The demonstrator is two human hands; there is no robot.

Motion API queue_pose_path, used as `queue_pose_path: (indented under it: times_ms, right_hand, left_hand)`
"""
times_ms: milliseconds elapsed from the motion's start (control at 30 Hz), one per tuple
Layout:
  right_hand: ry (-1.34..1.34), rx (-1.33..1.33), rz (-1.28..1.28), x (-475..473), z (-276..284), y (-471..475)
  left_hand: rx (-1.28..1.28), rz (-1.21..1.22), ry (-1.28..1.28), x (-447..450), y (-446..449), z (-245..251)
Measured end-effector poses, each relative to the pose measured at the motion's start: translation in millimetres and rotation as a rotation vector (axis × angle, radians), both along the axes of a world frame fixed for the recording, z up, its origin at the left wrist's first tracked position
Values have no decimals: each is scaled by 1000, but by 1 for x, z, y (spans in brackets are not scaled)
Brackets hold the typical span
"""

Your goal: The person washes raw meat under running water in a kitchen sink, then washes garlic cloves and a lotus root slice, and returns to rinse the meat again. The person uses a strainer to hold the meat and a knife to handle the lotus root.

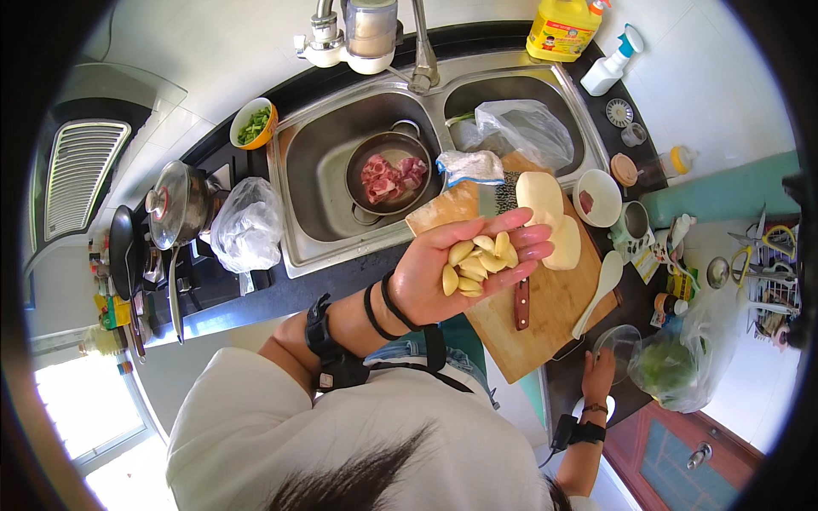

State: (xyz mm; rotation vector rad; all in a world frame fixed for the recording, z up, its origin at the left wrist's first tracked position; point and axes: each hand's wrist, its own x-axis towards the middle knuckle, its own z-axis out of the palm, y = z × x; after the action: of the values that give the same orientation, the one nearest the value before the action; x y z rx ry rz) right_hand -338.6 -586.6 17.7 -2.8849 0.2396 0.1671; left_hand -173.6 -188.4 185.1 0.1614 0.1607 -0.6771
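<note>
Several peeled garlic cloves (473, 265) rest in the upturned palm of my left hand (418, 278), raised over the near left part of a wooden cutting board (549, 306). Beneath that hand lies a kitchen knife with a riveted wooden handle (522, 306); the hand hides part of its blade. Beyond my fingertips are two pale peeled root vegetable pieces (540, 195). At the lower right, my right hand (599, 377) holds the near edge of a clear bowl (621, 348) on the dark counter. The fingers partly cover the bowl.
Raw meat chunks (390, 179) sit in a pan in the left sink basin (313, 172). A plastic bag (527, 131) fills much of the right basin. A white bowl (597, 195) and white spoon (599, 294) flank the board. Chopped greens (254, 126) and a lidded pan (179, 204) are left.
</note>
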Motion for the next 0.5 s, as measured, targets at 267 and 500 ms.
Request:
queue_pose_path:
  times_ms: [267,500]
  right_hand:
    - [53,55,-70,1,0,-2]
    - [73,66,-21,4,0,-7]
  left_hand:
    - [9,23,23,1,5,-4]
    - [-10,32,10,4,7,-12]
